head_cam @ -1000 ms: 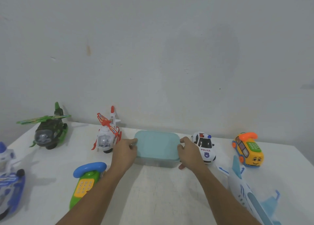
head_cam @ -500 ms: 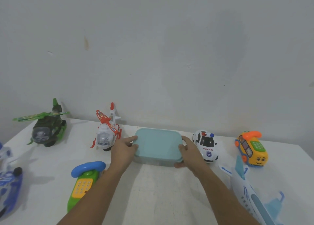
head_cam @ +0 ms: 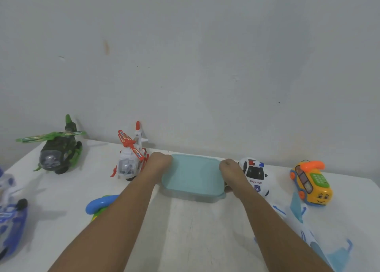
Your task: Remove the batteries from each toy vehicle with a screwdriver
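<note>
Where the glossy plastic police car (head_cam: 256,176) stood on the white table (head_cam: 205,230), its bonnet read "POLICE" above a small shield. Just beside it lay a rounded rectangular box (head_cam: 193,177), matte teal lid over a clear base. The left hand (head_cam: 159,163) and right hand (head_cam: 229,168) gripped its short ends, fingers curled round the edges. A red-and-white helicopter (head_cam: 131,163) stood at its left.

A plain pale grey wall (head_cam: 205,56) fills the upper view, marked by a small rust-coloured streak (head_cam: 106,47). Below it a white worktop (head_cam: 205,230) butts against the wall under soft, even light.
</note>
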A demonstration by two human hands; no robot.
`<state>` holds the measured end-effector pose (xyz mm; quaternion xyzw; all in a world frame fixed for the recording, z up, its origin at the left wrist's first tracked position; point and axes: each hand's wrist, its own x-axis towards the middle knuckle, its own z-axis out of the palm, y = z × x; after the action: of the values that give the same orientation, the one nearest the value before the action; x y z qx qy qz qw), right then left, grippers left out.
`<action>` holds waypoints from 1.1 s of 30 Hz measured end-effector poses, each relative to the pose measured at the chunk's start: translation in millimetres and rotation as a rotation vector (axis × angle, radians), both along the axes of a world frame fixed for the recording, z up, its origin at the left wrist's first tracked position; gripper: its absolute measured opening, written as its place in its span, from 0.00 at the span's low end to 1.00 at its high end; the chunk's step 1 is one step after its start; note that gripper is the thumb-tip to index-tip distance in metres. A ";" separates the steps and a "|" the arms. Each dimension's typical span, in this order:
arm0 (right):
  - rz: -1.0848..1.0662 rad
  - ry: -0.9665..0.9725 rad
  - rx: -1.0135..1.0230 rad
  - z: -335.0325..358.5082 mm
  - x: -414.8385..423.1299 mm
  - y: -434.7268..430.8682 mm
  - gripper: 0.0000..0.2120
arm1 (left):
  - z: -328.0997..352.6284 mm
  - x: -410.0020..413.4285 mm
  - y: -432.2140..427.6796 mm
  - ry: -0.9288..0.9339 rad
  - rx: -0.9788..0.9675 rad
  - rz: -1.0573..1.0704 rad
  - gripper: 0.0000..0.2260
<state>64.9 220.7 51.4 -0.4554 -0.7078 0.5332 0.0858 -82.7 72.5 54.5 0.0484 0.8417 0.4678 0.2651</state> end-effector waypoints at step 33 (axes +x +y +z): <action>-0.094 -0.066 0.087 -33.1 -20.1 12.7 0.28 | -41.3 3.7 20.6 0.462 0.110 0.109 0.07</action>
<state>44.8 233.4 18.2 -0.5014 -0.7105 0.4820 0.1073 -79.0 93.0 13.3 0.1232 0.8547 0.5030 0.0368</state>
